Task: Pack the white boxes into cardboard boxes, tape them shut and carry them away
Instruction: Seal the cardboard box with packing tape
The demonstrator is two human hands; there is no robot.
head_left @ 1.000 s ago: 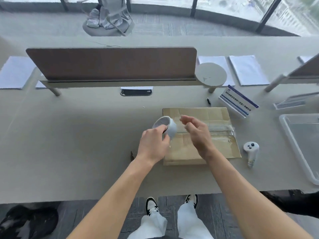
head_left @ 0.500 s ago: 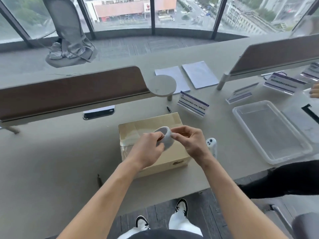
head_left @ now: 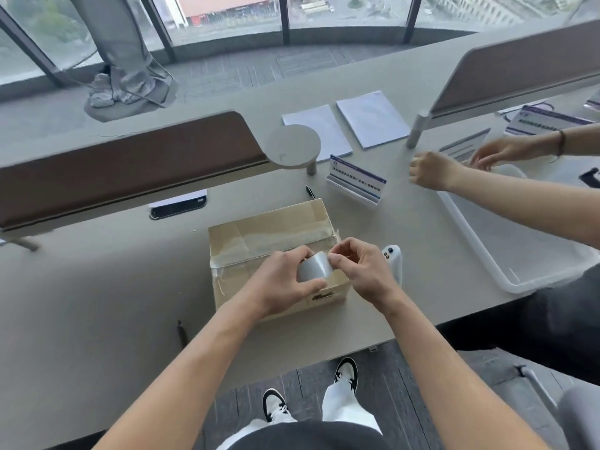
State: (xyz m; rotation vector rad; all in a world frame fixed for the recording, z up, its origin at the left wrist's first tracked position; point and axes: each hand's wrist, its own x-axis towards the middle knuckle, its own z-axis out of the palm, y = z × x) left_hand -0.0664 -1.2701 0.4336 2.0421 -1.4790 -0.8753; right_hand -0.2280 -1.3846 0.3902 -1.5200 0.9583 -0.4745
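A closed cardboard box (head_left: 269, 228) stands on the grey table, with clear tape across its top seam and down its left side. Above its near edge my left hand (head_left: 282, 280) grips a roll of clear tape (head_left: 315, 269). My right hand (head_left: 360, 271) pinches at the roll's edge with thumb and forefinger. No white boxes are in sight.
A white controller (head_left: 394, 259) lies right of the box. A clear plastic tray (head_left: 506, 254) sits further right, with another person's hands (head_left: 431, 170) over it. A sign holder (head_left: 357, 180), a pen (head_left: 310, 191), papers (head_left: 370, 118) and brown desk dividers (head_left: 130, 167) lie beyond.
The view swung right and another person's hands came into sight at the tray. My hands stayed together on the tape roll over the box, my right fingers now pinching at its edge.
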